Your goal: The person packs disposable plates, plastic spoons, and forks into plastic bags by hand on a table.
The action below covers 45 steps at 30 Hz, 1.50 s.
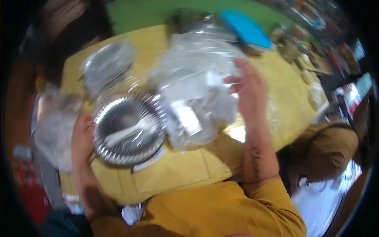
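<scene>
Head view: a shiny fluted tray [130, 158] sits on the yellow table cover [177, 170], directly to the right of the left hand's fingers and well to the left of the right hand's fingers. The left hand [83, 130] is at the near-left part of the rim; its fingers appear bent, but blur hides the fingertips, so whether they grip the rim or only lie against it cannot be told. The right hand [250, 87] is raised with its fingers loosely parted and partly curled, with nothing visible between them. Just to the left of these fingers lies a heap of clear plastic packaging [197, 79]; contact with it cannot be confirmed. A white elongated item [125, 134] rests inside the tray, across from the left fingers. Beyond the left fingers, on the far side of the tray, lies a silvery wrapped bundle [108, 65]; on their outer side is a pale plastic bag [57, 136]. Past the right fingertips, near the far table edge, is a blue lid-like object [246, 29]. Handling: the tray is probably light and thin-walled, with a smooth, somewhat slippery surface; the fluted rim should give better purchase but may bend or dent under a pinch. Support opposite sides of the rim and keep level, since the white item appears loose and may slide.
</scene>
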### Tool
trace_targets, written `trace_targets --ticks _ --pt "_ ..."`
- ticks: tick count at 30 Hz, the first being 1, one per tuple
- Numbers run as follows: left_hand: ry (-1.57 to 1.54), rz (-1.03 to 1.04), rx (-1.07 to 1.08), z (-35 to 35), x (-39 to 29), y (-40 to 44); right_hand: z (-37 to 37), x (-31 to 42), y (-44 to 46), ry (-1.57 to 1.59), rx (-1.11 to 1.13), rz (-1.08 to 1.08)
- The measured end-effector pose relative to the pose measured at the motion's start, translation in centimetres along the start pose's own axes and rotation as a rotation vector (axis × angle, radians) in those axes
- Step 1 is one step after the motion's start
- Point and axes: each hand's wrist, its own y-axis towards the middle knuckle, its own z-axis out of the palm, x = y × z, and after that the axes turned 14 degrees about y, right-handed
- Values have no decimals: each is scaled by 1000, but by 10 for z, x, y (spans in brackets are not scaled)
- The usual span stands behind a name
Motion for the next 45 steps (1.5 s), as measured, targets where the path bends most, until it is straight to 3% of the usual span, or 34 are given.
trace_targets --ticks 2,5,10,14,23,27,29,33,40,45 --pt "-280 -189 138 -8 -14 0 6 -2 -4 1 3 17" --pt "-536 -157 187 -11 -15 3 -2 -13 1 -138 64 11" --pt "-687 -106 196 -18 -27 -3 -5 -21 -4 -187 84 21" --pt "-807 -71 201 -25 -42 -14 6 -23 -9 -790 225 -493" --pt "-905 -19 458 -12 -82 -40 59 8 -29 -873 463 -272" --pt "-912 -2 315 -2 -78 -36 44 -3 -21 -578 658 -272" --pt "-958 1 231 -1 -73 -33 50 20 -42 -827 699 -398" --pt "-923 -27 38 1 -75 -32 61 20 -57 -755 741 -355" --pt "-918 -96 -155 2 -68 -29 82 1 -53 -744 727 -469" --pt "-868 -119 -305 8 -65 -27 105 2 -64 -770 749 -381"
